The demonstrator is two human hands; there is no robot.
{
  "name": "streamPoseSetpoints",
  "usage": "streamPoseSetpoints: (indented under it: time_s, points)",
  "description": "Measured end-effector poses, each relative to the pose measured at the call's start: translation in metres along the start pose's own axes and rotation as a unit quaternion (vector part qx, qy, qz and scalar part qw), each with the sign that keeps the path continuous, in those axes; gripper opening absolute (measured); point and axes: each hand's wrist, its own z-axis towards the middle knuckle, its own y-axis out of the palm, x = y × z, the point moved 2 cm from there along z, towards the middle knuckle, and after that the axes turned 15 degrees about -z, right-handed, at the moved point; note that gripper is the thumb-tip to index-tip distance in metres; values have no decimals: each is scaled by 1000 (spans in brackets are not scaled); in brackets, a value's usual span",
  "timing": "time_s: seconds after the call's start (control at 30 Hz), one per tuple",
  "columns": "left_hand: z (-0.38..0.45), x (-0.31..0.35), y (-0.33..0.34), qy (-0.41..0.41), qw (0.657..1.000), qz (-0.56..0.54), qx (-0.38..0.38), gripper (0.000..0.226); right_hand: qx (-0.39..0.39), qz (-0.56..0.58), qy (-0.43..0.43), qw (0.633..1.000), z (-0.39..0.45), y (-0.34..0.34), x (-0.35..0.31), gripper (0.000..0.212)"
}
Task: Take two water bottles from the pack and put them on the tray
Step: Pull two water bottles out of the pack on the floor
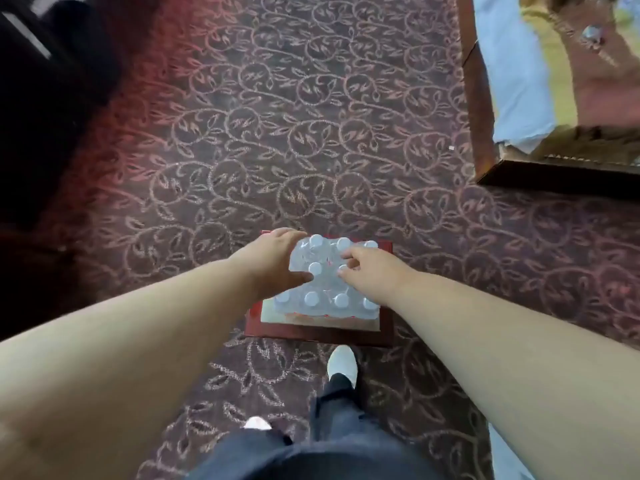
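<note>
A shrink-wrapped pack of water bottles (325, 289) with several white caps showing stands on a low red-framed board (318, 332) on the carpet. My left hand (273, 261) clasps the pack's far left part, thumb across the top and fingers over the far edge. Over the middle of the pack, my right hand (374, 271) has its fingertips pinched into the wrap next to a cap. Whether the board is the tray I cannot tell.
A glossy wooden-framed table (481, 116) stands at the upper right, its top mirroring the room. Dark furniture (34, 116) fills the left side. My white shoes (343, 363) and dark trousers are just behind the board. Patterned carpet (277, 133) stretches ahead.
</note>
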Motion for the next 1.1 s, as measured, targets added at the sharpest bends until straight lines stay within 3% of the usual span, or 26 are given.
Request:
streamPoseSetpoints:
  time_s: [0.13,0.23,0.37,0.5,0.67,0.77,0.87,0.93,1.1]
  points:
    - [38,-29,42,22,999,33,-32,111,-28,-51,-30,998,47,37,-4,45]
    - [61,-54,72,51,990,119,-57,122,4,-132,-19,991,76,58,-7,47]
    - [74,-81,88,84,982,165,-49,127,5,-242,-17,970,101,78,-14,45]
    - [76,-88,91,104,981,160,-23,128,19,-269,35,962,113,87,-22,35]
    - [77,-86,88,95,984,145,-35,125,91,-224,-14,970,97,80,-12,30]
    - [73,-85,87,97,989,106,-37,127,144,-139,-69,977,79,63,-7,40]
    - [69,-75,81,85,994,-62,-1,122,171,-7,-80,982,62,42,-11,43]
    - [67,-67,72,57,980,-185,40,109,188,64,-68,978,53,28,-18,37]
    - [46,-46,60,1,954,-295,53,89,274,183,-80,941,44,-24,-41,18]
